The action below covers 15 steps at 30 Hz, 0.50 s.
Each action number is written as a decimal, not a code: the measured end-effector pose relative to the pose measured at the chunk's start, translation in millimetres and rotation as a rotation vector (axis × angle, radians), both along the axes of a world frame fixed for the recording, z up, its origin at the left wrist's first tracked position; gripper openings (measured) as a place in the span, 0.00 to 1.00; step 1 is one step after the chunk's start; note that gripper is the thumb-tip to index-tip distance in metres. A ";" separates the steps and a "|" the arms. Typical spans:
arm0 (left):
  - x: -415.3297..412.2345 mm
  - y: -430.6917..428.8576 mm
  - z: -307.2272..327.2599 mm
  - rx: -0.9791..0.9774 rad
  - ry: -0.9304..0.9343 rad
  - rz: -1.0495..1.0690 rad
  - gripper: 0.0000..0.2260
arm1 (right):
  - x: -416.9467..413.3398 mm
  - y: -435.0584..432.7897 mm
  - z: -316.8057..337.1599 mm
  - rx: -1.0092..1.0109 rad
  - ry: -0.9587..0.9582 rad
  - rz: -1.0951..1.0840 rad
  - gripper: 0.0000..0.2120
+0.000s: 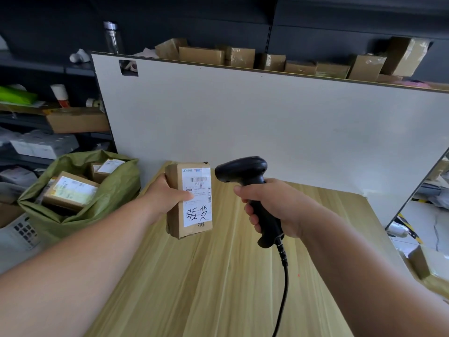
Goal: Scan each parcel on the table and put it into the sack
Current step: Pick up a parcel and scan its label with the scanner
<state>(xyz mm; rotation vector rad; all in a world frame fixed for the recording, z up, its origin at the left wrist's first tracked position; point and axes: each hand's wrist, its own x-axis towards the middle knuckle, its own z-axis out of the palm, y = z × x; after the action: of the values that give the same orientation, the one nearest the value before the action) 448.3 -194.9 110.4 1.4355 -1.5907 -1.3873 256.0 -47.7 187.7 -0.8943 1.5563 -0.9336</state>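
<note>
My left hand [167, 193] grips a small brown cardboard parcel [175, 220] upright above the wooden table [218, 288], thumb across its white shipping label, which faces me. My right hand [274, 207] holds a black handheld barcode scanner [245, 173] by its grip, the head level with the parcel's top right edge and a short gap away. The scanner's cable hangs down over the table. Left of the table stands an open green sack [116, 190] with several labelled parcels [70, 190] inside.
A white board [267, 132] stands upright behind the table, with a row of cardboard boxes [267, 60] beyond its top edge. Dark shelves at left hold a box, tape rolls and a bottle. More parcels lie at the right edge [430, 268].
</note>
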 end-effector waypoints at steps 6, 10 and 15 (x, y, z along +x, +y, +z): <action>6.4 -6.8 -6.8 0.004 -0.039 0.048 0.21 | -1.1 -3.3 0.2 -0.018 0.001 -0.009 0.11; 11.9 -7.9 -8.9 0.044 -0.026 0.087 0.23 | -1.5 -14.3 -11.8 -0.042 0.031 -0.032 0.14; 28.2 -7.0 -15.4 0.072 -0.046 0.174 0.21 | 5.7 -38.8 -54.0 0.015 0.117 -0.030 0.09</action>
<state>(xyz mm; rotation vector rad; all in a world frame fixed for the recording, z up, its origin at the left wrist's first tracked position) 476.5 -201.9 95.1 1.6173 -1.4188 -1.3304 261.7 -86.5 133.7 -0.9315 1.6784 -0.9035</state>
